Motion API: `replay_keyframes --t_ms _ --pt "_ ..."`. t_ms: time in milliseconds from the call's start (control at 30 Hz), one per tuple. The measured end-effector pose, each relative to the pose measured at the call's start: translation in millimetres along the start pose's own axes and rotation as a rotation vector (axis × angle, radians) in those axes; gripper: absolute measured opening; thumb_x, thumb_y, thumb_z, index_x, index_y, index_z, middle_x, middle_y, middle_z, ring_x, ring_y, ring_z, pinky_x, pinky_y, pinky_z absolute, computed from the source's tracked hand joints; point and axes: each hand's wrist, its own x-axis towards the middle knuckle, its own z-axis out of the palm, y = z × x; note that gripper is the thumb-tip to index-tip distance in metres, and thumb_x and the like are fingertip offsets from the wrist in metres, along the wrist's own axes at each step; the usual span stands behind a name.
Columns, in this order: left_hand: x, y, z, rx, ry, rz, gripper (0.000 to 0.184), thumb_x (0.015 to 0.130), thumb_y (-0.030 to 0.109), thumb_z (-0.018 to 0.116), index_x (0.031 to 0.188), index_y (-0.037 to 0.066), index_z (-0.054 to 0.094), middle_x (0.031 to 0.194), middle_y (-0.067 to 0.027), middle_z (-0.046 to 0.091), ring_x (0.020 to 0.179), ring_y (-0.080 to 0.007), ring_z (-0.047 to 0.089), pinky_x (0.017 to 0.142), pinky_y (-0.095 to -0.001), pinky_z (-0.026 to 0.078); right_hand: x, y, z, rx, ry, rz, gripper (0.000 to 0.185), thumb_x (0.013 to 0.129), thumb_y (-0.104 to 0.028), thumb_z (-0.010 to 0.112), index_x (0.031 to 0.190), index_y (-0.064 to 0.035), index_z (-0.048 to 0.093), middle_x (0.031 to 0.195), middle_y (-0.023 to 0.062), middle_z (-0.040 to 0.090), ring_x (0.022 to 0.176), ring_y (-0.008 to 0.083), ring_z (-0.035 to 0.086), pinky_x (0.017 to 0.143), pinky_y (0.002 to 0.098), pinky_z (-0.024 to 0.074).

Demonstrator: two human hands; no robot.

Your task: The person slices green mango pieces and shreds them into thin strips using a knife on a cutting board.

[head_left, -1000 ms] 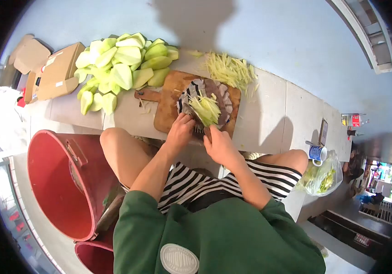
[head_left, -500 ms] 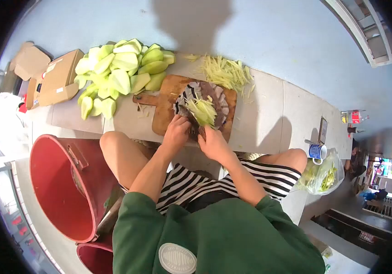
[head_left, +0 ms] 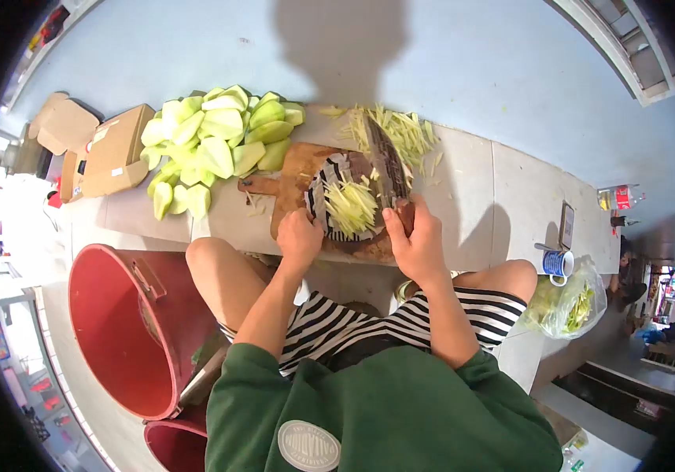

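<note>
My right hand (head_left: 418, 240) is wrapped round the handle of a large knife (head_left: 387, 161), whose dark blade points up and away over the right side of the wooden board (head_left: 289, 181). On the board lies a striped cloth (head_left: 315, 197) bearing a small heap of pale green shreds (head_left: 351, 208). My left hand (head_left: 300, 236) is closed at the cloth's near left edge; its fingertips are hidden. Beyond the board is a larger pile of shreds (head_left: 412, 138). Peeled green pieces (head_left: 219, 123) are heaped to the left.
An open cardboard box (head_left: 117, 157) stands at the far left. Below it are red buckets (head_left: 121, 330). On the right are a blue and white mug (head_left: 558, 265), a phone (head_left: 566, 224), a plastic bag (head_left: 577, 303) and a bottle (head_left: 619, 197).
The knife has swung from beside the small heap to the right, its blade now raised. My right hand moved right with it, and my left hand came slightly down and away from the heap.
</note>
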Motion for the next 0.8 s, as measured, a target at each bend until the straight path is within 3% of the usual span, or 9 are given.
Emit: replay_keyframes --t_ms 67,100,167,267,300,367,500,633,800 --pt "9 -5 5 -0.09 -0.115 -0.038 0.022 0.081 0.019 0.068 0.094 0.001 0.069 0.083 -0.0184 0.066 0.086 -0.0383 0.066 0.08 -0.0472 0.052 -1 15 -3 -0.007 -0.009 0.06 0.026 0.097 -0.022 0.064 0.095 0.002 0.055 0.064 0.015 0.056 0.055 0.0262 0.055 0.055 0.0381 0.0432" --pt "9 -1 3 -0.086 -0.11 -0.034 0.022 0.081 0.019 0.068 0.094 0.001 0.069 0.083 -0.0184 0.066 0.086 -0.0383 0.066 0.08 -0.0472 0.052 -2 27 -3 -0.002 -0.005 0.055 0.026 0.097 -0.022 0.064 0.095 0.002 0.055 0.064 0.015 0.056 0.055 0.0262 0.055 0.055 0.0381 0.0432" --pt "1 9 -2 -0.419 -0.055 -0.023 0.014 0.085 0.013 0.065 0.081 0.0 0.062 0.073 -0.011 0.062 0.074 -0.0231 0.066 0.067 -0.0413 0.054 -11 48 -2 0.074 -0.051 0.17 0.028 0.098 -0.025 0.064 0.094 0.0015 0.055 0.061 0.0108 0.051 0.053 0.0194 0.047 0.053 0.036 0.0396" --pt "2 9 7 -0.812 -0.241 -0.18 0.01 0.092 0.007 0.057 0.082 0.005 0.056 0.074 -0.0035 0.057 0.075 -0.0157 0.064 0.067 -0.0383 0.057 -18 54 -4 0.111 -0.032 0.209 0.031 0.098 -0.027 0.064 0.091 0.0009 0.053 0.061 0.0094 0.047 0.053 0.017 0.044 0.053 0.0355 0.0384" --pt "1 13 8 -0.808 -0.241 -0.178 0.01 0.092 0.007 0.057 0.082 0.005 0.056 0.074 -0.0035 0.057 0.075 -0.0157 0.064 0.067 -0.0383 0.057 -21 61 -5 0.115 -0.029 0.209 0.031 0.098 -0.027 0.064 0.091 0.0009 0.053 0.061 0.0094 0.047 0.053 0.017 0.044 0.053 0.0355 0.0384" --pt "-6 27 13 -1.387 -0.342 -0.435 0.01 0.095 0.007 0.054 0.086 0.009 0.052 0.082 0.0015 0.055 0.073 -0.012 0.056 0.075 -0.0397 0.058 -30 82 -7 0.168 -0.056 0.305 0.031 0.099 -0.027 0.064 0.09 -0.0008 0.052 0.061 0.0063 0.046 0.054 0.0145 0.044 0.054 0.0329 0.0388" --pt "-18 50 26 -1.656 -0.305 -0.472 0.012 0.098 0.006 0.05 0.088 0.011 0.048 0.092 -0.0009 0.056 0.086 -0.0163 0.062 0.081 -0.0503 0.06 -34 88 -15 0.416 -0.002 0.419 0.026 0.102 -0.026 0.061 0.092 -0.005 0.048 0.062 -0.002 0.046 0.049 0.0076 0.045 0.045 0.0256 0.0378" --pt "-11 74 44 -1.791 -0.238 -0.476 0.009 0.099 0.005 0.049 0.092 0.011 0.05 0.099 -0.0035 0.058 0.101 -0.0225 0.062 0.09 -0.0556 0.056 -32 99 -18 0.468 0.05 0.435 0.025 0.102 -0.024 0.061 0.094 -0.0047 0.047 0.061 -0.0014 0.047 0.046 0.0074 0.045 0.041 0.0254 0.0377" --pt "33 120 54 -1.888 -0.235 -0.383 0.005 0.099 0.004 0.047 0.096 0.008 0.05 0.107 -0.0082 0.059 0.104 -0.0274 0.062 0.093 -0.0599 0.055 -33 99 -23 0.45 0.065 0.45 0.022 0.102 -0.022 0.06 0.095 -0.0054 0.048 0.061 -0.0015 0.047 0.046 0.0073 0.045 0.041 0.0256 0.038"
